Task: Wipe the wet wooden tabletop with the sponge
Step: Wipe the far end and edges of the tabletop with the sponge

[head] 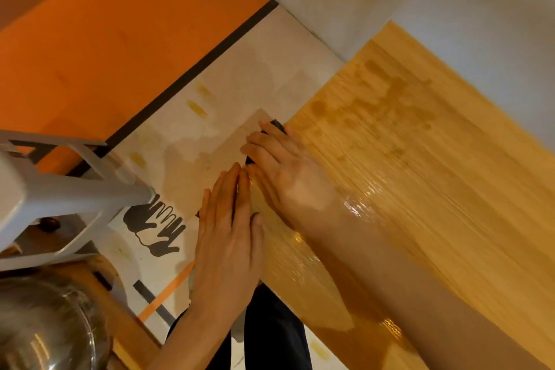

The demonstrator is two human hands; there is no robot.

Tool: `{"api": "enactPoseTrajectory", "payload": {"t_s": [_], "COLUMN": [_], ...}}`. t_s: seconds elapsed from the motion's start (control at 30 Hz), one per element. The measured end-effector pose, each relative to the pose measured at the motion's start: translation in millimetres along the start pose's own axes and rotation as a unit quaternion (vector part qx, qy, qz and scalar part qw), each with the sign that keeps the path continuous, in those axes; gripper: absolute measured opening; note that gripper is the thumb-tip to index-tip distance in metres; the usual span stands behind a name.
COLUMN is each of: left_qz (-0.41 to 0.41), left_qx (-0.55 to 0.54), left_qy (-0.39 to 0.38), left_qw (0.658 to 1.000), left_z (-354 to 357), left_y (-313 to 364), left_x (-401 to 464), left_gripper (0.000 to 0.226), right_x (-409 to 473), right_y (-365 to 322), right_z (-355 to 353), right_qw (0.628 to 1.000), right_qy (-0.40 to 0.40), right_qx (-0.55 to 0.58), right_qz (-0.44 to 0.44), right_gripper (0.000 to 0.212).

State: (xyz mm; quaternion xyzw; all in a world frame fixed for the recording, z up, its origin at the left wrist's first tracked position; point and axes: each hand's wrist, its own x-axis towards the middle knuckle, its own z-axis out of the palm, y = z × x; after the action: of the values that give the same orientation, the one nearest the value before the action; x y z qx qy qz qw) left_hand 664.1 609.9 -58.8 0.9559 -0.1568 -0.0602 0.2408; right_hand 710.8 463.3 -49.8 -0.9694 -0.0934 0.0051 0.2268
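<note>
Where the fingertips curl over the tabletop's (420, 159) edge, only slivers of a dark sponge (277, 125) peek out, one past the top finger, one under the lowest; rest of it buried beneath the right hand (285, 177). Right fingers bent down around it, gripping it at the very rim of the wood. Left hand (228, 237) flat, fingers straight and together, thumb tucked against the edge just beside the right hand, holding nothing; whether the palm presses the edge, hard to tell. Wet sheen and darker damp patches across the wood behind the right forearm. Below the edge, pale floor (255, 69) with a black hand-shaped mark (156, 228), an orange stripe, dark trouser legs. At far left a white stool (60, 189), cut off, and a blurred metal bowl (45, 333) in the corner
</note>
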Motion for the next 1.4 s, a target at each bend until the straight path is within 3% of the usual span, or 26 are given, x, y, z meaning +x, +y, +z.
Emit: {"api": "enactPoseTrajectory", "payload": {"t_s": [0.13, 0.23, 0.37, 0.53, 0.8, 1.0, 1.1, 1.23, 1.4], "left_qz": [-0.001, -0.005, -0.008, 0.0, -0.005, -0.01, -0.014, -0.027, 0.032], "left_qx": [0.0, 0.009, 0.016, 0.013, -0.01, -0.015, -0.01, -0.038, -0.01], "left_qy": [0.005, 0.001, 0.002, 0.004, 0.022, 0.022, 0.011, -0.006, -0.008], "left_qw": [1.0, 1.0, 1.0, 1.0, 1.0, 1.0, 1.0, 0.999, 0.999], "left_z": [3, 4, 7, 9, 9, 9, 5, -1, 5], "left_y": [6, 6, 6, 3, 3, 4, 7, 8, 29], "left_x": [7, 4, 6, 6, 7, 7, 10, 8, 50], "left_gripper": [0.054, 0.054, 0.054, 0.055, 0.053, 0.054, 0.054, 0.056, 0.057], "right_x": [32, 30, -15, -87, -2, -113, -83, -18, -10], "right_y": [39, 29, 0, 2, 24, 7, 20, 40, 46], "right_z": [-20, -14, 2, 2, -6, -10, -14, -15, -16], "right_qw": [0.994, 0.988, 0.996, 0.996, 0.994, 0.993, 0.994, 0.987, 0.99], "right_qy": [0.038, 0.061, 0.046, 0.035, 0.042, 0.028, 0.032, 0.097, 0.077], "right_qx": [-0.025, -0.021, -0.009, -0.005, -0.015, 0.017, 0.017, 0.022, 0.002], "right_qz": [0.097, 0.141, 0.077, 0.077, 0.099, 0.11, 0.098, 0.129, 0.121], "right_gripper": [0.031, 0.033, 0.041, 0.046, 0.044, 0.044, 0.043, 0.041, 0.042]}}
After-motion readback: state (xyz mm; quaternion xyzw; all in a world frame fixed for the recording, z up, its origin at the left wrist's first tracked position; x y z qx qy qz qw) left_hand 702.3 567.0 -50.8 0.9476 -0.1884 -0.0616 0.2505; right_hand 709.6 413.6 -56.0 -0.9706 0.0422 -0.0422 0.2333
